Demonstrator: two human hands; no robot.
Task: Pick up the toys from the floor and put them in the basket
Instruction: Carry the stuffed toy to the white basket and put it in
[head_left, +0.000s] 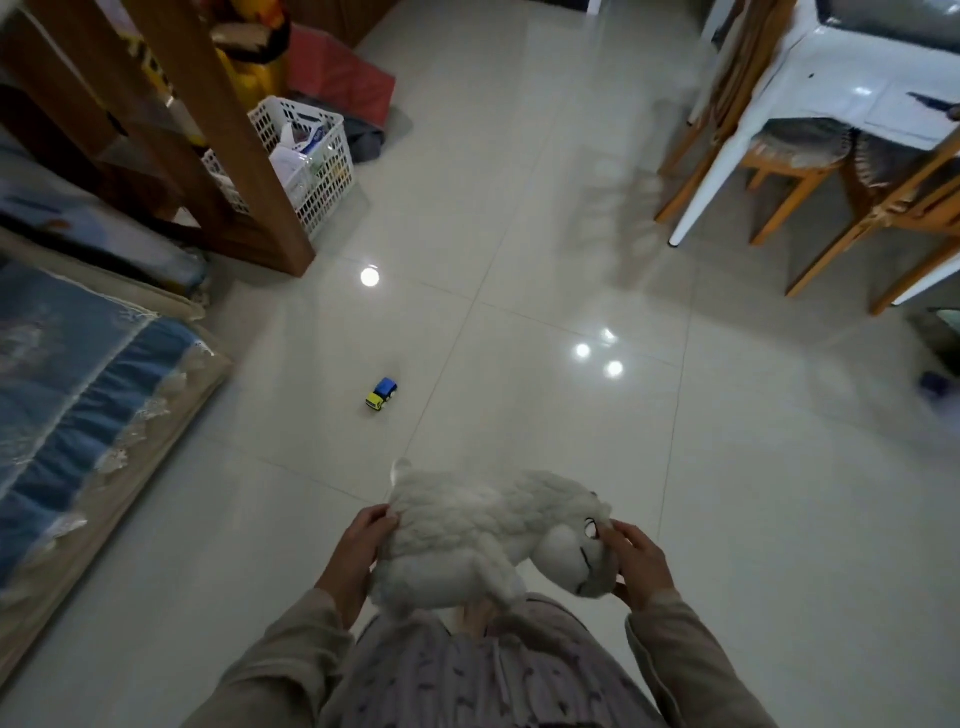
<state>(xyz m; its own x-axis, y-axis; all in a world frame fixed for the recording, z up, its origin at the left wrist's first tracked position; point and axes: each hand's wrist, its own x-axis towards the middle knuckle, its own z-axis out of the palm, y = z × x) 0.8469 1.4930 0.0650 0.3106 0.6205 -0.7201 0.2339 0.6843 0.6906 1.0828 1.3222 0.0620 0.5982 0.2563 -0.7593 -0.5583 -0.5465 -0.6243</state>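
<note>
A white fluffy plush animal (483, 535) is held in front of my body, above the tiled floor. My left hand (361, 545) grips its rear end and my right hand (641, 564) holds its head, whose face points right. A small blue and yellow toy car (382, 393) lies on the floor ahead of me. A white plastic lattice basket (317, 161) stands at the far left beside a wooden table leg, with bags and other items inside.
A wooden table leg (244, 156) and frame rise at the upper left. A bed with a blue cover (78, 395) lines the left side. Wooden chairs (831, 176) and a white table stand at the upper right. A red bag (343, 78) lies behind the basket.
</note>
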